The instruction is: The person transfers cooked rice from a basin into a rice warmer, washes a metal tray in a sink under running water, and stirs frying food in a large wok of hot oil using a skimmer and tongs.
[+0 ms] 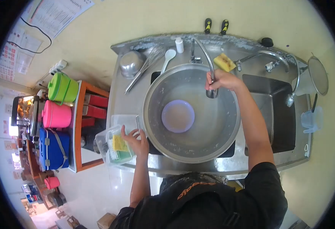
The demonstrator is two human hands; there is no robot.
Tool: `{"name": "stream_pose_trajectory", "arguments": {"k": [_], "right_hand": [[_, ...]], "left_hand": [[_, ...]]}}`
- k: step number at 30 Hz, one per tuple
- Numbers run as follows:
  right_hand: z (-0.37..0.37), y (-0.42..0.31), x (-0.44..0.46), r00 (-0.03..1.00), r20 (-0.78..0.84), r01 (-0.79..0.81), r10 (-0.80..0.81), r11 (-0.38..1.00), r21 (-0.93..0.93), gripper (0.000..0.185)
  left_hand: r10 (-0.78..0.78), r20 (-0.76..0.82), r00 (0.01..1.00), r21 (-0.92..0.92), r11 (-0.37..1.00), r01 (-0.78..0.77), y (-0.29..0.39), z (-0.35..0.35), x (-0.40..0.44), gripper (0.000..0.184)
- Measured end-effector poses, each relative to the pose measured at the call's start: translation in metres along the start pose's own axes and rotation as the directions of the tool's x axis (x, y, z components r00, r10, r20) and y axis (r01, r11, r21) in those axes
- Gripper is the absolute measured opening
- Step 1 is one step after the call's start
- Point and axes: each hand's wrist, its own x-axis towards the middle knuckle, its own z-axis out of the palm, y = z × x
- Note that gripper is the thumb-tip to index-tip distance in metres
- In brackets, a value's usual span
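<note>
Shows matt metal on wide pot [229, 128] | glossy ribbed metal on faucet hose [210, 60] | clear plastic on sponge tub [103, 144]

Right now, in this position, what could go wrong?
The clear plastic container by the left hand seems to overhang the grey metal counter; a bump might tip it off. The right hand holds the flexible silver metal hose over the large grey metal pot, near its rim; spray might splash out.

Green tub [62, 87] beside pink tub [57, 114], blue box [48, 149], orange shelf frame [95, 89], printed papers [60, 15] on yellowish wall [137, 19]
</note>
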Motion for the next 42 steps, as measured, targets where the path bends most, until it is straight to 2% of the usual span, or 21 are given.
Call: {"name": "stream_pose_trajectory", "arguments": {"k": [1, 4, 5, 6, 8, 11, 13, 16, 17, 19, 21, 24, 26, 27, 29, 30, 32, 34, 36, 39, 42], "right_hand": [[-0.012, 0.002, -0.006, 0.999, 0.011, -0.034, 0.033, 0.992, 0.124, 0.014], [-0.033, 0.012, 0.013, 0.925, -0.368, 0.096, 0.096, 0.877, 0.470, 0.030], [-0.044, 0.028, 0.033, 0.814, -0.566, -0.028, 0.133, 0.981, 0.190, 0.046], [-0.049, 0.047, 0.055, 0.796, -0.598, -0.217, 0.090, 0.966, -0.143, 0.047], [-0.057, 0.078, 0.099, 0.777, -0.629, -0.526, -0.021, 0.526, -0.668, 0.050], [-0.025, 0.099, 0.132, 0.528, -0.723, -0.569, -0.445, 0.447, -0.690, 0.043], [-0.059, 0.116, 0.163, 0.725, -0.689, -0.632, 0.006, 0.403, -0.662, 0.039], [-0.061, 0.072, 0.167, 0.701, -0.712, -0.667, -0.034, 0.321, -0.672, 0.035], [-0.057, 0.043, 0.158, 0.670, -0.742, -0.697, -0.009, 0.337, -0.633, 0.034], [-0.108, 0.106, 0.197, 0.723, -0.671, -0.585, -0.166, 0.370, -0.722, 0.037], [-0.098, 0.071, 0.176, 0.758, -0.634, -0.527, -0.152, 0.430, -0.733, 0.043], [-0.100, 0.060, 0.150, 0.825, -0.560, -0.430, 0.068, 0.718, -0.546, 0.045], [-0.092, 0.081, 0.107, 0.761, -0.609, -0.301, -0.224, 0.710, -0.637, 0.039], [-0.087, 0.090, 0.081, 0.703, -0.612, -0.246, -0.362, 0.685, -0.686, 0.037], [-0.047, 0.099, 0.019, 0.655, -0.639, -0.091, -0.402, 0.798, -0.596, 0.028], [-0.019, 0.096, -0.014, 0.632, -0.648, 0.006, -0.425, 0.839, -0.544, 0.023], [0.029, 0.072, -0.072, 0.696, -0.717, -0.152, -0.031, 0.970, -0.190, 0.016], [0.049, 0.074, -0.105, 0.748, -0.648, -0.159, -0.147, 0.907, -0.389, 0.017], [0.066, 0.053, -0.123, 0.769, -0.602, -0.131, -0.214, 0.869, -0.477, 0.017], [0.088, 0.038, -0.132, 0.770, -0.598, -0.115, -0.221, 0.874, -0.472, 0.018], [0.126, 0.022, -0.128, 0.789, -0.540, -0.060, -0.293, 0.838, -0.543, 0.018]], "left_hand": [[0.036, -0.020, 0.999, 0.011, 0.999, -0.035, -0.004, 0.002, 0.001, 0.068], [0.029, -0.003, 1.000, 0.026, 0.999, -0.029, -0.016, 0.001, 0.003, 0.066], [0.064, 0.003, 0.998, 0.009, 0.998, -0.064, -0.021, 0.001, 0.004, 0.061], [0.069, 0.009, 0.998, 0.011, 0.998, -0.069, -0.020, 0.001, 0.004, 0.059], [0.080, 0.020, 0.997, 0.013, 0.997, -0.080, -0.012, 0.002, 0.005, 0.055], [0.145, 0.025, 0.989, 0.019, 0.989, -0.146, 0.008, 0.000, 0.008, 0.053], [0.168, -0.004, 0.986, 0.029, 0.985, -0.168, 0.013, -0.009, 0.007, 0.054], [0.186, -0.046, 0.982, 0.075, 0.980, -0.182, 0.014, -0.033, 0.003, 0.052], [0.167, -0.079, 0.983, 0.089, 0.983, -0.160, 0.015, -0.040, 0.001, 0.051], [0.172, -0.082, 0.982, 0.143, 0.977, -0.160, 0.016, -0.052, 0.001, 0.049], [0.074, -0.076, 0.994, 0.090, 0.994, -0.067, 0.024, -0.063, -0.007, 0.048], [0.357, -0.072, 0.931, 0.480, 0.831, -0.282, 0.028, -0.094, -0.014, 0.049], [0.289, -0.280, 0.916, 0.662, 0.749, -0.034, 0.010, -0.114, -0.033, 0.058], [0.242, -0.421, 0.874, 0.629, 0.772, 0.089, 0.000, -0.121, -0.040, 0.064], [0.094, -0.636, 0.766, 0.580, 0.713, 0.394, -0.062, -0.137, -0.062, 0.077], [-0.206, -0.657, 0.726, 0.289, 0.820, 0.494, -0.070, -0.139, -0.068, 0.074], [-0.712, -0.417, 0.565, -0.339, 0.699, 0.630, -0.079, -0.146, -0.063, 0.069], [-0.568, -0.302, 0.766, -0.080, 0.815, 0.574, -0.131, -0.142, -0.068, 0.050], [-0.563, -0.376, 0.736, -0.178, 0.823, 0.539, -0.120, -0.133, -0.059, 0.045], [-0.632, -0.276, 0.724, -0.363, 0.766, 0.531, -0.110, -0.135, -0.049, 0.041], [-0.599, -0.178, 0.781, -0.323, 0.785, 0.528, -0.114, -0.128, -0.041, 0.037]]}}
